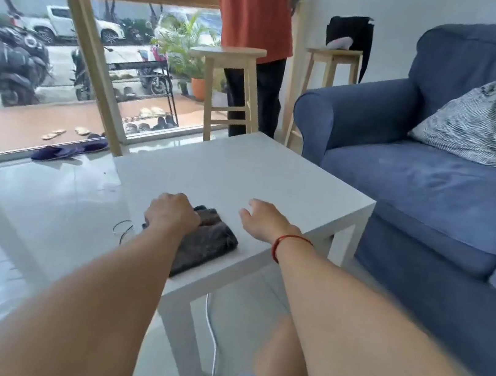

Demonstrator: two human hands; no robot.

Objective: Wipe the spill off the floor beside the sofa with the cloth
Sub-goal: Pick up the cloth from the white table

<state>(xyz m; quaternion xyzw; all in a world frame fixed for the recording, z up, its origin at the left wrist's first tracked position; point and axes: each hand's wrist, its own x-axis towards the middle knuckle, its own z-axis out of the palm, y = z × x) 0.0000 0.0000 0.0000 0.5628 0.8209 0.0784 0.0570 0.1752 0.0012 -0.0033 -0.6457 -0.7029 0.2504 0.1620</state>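
A dark grey-brown cloth [206, 242] lies folded on the near left corner of a white low table [259, 170]. My left hand [172, 213] rests on the cloth's far end with its fingers curled down onto it. My right hand [263, 219] hovers just right of the cloth, over the tabletop, fingers loosely apart and holding nothing. A red string circles my right wrist. The blue sofa [434, 183] stands to the right of the table. No spill shows on the pale tiled floor [24, 235].
A striped cushion [487, 127] lies on the sofa. A person in an orange shirt [254, 8] stands behind a wooden stool [229, 88]. A second stool [333, 62] stands by the wall. A white cable [211, 337] hangs under the table. A thin black wire [123, 228] lies on the floor.
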